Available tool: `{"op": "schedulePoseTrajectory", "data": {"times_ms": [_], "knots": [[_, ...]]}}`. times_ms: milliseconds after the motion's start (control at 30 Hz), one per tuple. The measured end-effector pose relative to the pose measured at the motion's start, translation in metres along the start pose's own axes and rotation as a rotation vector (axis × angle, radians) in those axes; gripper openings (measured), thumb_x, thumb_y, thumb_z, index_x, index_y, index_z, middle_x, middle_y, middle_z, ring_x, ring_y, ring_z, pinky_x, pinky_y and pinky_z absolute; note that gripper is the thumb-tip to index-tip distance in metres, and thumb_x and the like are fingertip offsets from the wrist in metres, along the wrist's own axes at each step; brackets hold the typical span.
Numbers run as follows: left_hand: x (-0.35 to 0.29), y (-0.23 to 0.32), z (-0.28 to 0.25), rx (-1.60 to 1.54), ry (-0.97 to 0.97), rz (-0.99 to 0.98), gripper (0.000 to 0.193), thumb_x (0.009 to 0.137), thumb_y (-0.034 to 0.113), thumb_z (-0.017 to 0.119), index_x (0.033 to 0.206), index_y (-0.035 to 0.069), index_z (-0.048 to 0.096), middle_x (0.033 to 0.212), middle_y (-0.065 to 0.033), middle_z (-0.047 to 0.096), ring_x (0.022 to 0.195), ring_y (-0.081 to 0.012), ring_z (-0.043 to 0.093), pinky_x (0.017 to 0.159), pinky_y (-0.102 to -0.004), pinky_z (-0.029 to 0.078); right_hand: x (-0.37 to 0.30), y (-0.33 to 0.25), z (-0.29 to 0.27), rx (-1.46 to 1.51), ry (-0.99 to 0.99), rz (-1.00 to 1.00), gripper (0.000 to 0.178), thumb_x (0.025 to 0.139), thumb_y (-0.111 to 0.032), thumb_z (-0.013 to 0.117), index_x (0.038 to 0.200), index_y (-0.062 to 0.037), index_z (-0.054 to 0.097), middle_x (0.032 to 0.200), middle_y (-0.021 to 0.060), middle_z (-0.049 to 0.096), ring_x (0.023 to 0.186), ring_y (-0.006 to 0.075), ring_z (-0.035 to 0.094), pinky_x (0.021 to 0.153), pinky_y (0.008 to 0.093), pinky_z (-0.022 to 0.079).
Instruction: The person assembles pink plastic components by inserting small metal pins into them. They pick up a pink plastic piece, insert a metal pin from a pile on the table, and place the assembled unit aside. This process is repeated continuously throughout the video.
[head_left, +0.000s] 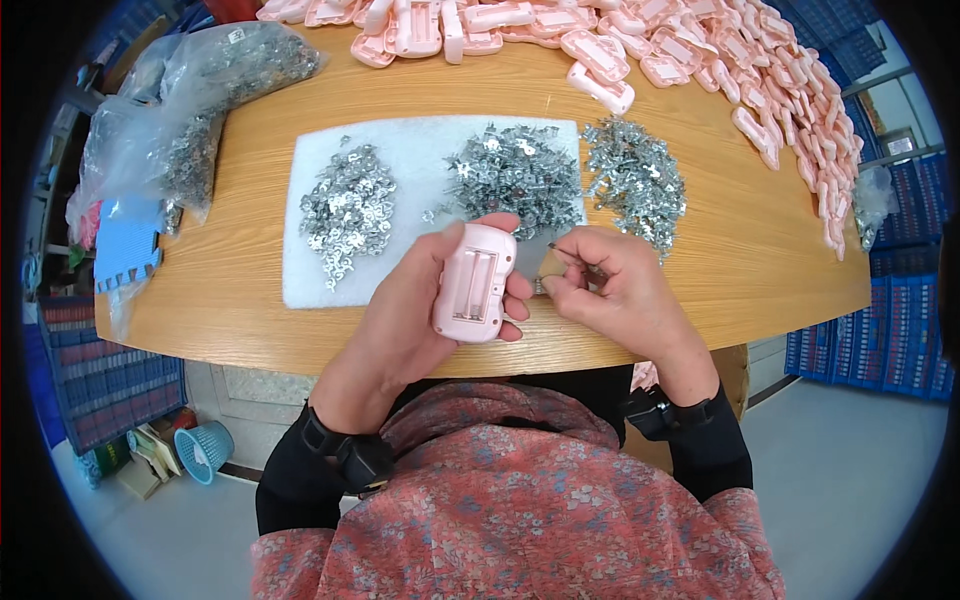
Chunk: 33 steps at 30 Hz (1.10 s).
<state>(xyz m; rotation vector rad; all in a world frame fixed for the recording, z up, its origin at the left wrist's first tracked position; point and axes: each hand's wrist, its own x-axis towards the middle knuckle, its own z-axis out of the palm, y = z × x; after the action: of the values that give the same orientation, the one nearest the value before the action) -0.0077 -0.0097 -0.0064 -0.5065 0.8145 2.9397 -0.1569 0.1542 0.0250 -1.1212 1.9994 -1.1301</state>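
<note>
My left hand [408,290] is wrapped round a pale pink plastic casing [490,322], its open battery compartment facing up. Close to the casing's right side, my right hand [625,290] is closed in a pinch, with a tan patch [552,263] showing at its fingertips. What it pinches is too small and covered to make out. Beyond both hands, a heap of small metal battery contacts [515,175] lies on a white foam sheet [420,135]. A second heap of contacts [350,205] is on the sheet's left part.
Another metal pile [635,180] sits on the wooden table [235,290] right of the sheet. Many pink casings [690,45] cover the far and right edges. Clear bags of metal parts [190,130] and a blue foam mat [128,240] lie at left. A blue basket [205,450] stands on the floor.
</note>
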Motion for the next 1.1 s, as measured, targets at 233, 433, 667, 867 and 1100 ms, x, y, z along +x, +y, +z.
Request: {"op": "schedulePoseTrajectory", "data": {"times_ms": [233,433,667,867,1100], "knots": [[0.001,-0.001,-0.004,-0.047,-0.040,0.013,0.058,0.106,0.046,0.023,0.141,0.005,0.045,0.098,-0.0167,0.069,0.083,-0.0258,0.070,0.076,-0.0410,0.059,0.001,-0.002,-0.008,-0.070,-0.019,0.006,0.015,0.080,-0.009,0.072,0.091,-0.0005,0.066,0.065,0.0014,0.051,0.059,0.0087,0.048,0.054,0.0275,0.042],[-0.002,-0.003,0.006,0.196,0.090,0.023,0.047,0.099,0.024,0.052,0.140,0.002,0.047,0.096,-0.0121,0.067,0.081,-0.0213,0.068,0.074,-0.0363,0.058,-0.001,-0.011,-0.009,-0.044,-0.092,0.021,0.014,0.080,-0.007,0.072,0.087,0.0013,0.064,0.070,-0.0022,0.052,0.064,0.0050,0.047,0.054,0.0238,0.039],[-0.002,-0.003,0.014,0.262,0.109,-0.001,0.046,0.092,0.011,0.061,0.136,0.001,0.049,0.095,-0.0075,0.065,0.080,-0.0149,0.066,0.074,-0.0314,0.059,0.002,-0.008,-0.008,-0.078,-0.089,-0.068,0.014,0.081,-0.012,0.070,0.085,-0.0018,0.062,0.062,0.0020,0.048,0.057,0.0110,0.045,0.053,0.0289,0.041],[-0.001,-0.003,0.012,0.177,0.107,0.006,0.045,0.094,0.014,0.059,0.136,0.002,0.050,0.094,-0.0080,0.065,0.080,-0.0165,0.066,0.075,-0.0323,0.058,0.004,-0.001,-0.011,0.014,-0.081,0.039,0.013,0.083,-0.012,0.070,0.086,-0.0012,0.063,0.066,0.0027,0.053,0.059,0.0119,0.048,0.057,0.0291,0.042],[-0.008,0.002,0.008,0.227,0.187,0.104,0.043,0.096,0.017,0.055,0.136,0.002,0.050,0.093,-0.0083,0.065,0.079,-0.0173,0.065,0.073,-0.0308,0.055,0.006,0.015,-0.001,-0.548,0.115,-0.059,0.012,0.084,-0.015,0.070,0.090,-0.0051,0.066,0.081,0.0139,0.067,0.072,0.0329,0.065,0.064,0.0404,0.050]]}}
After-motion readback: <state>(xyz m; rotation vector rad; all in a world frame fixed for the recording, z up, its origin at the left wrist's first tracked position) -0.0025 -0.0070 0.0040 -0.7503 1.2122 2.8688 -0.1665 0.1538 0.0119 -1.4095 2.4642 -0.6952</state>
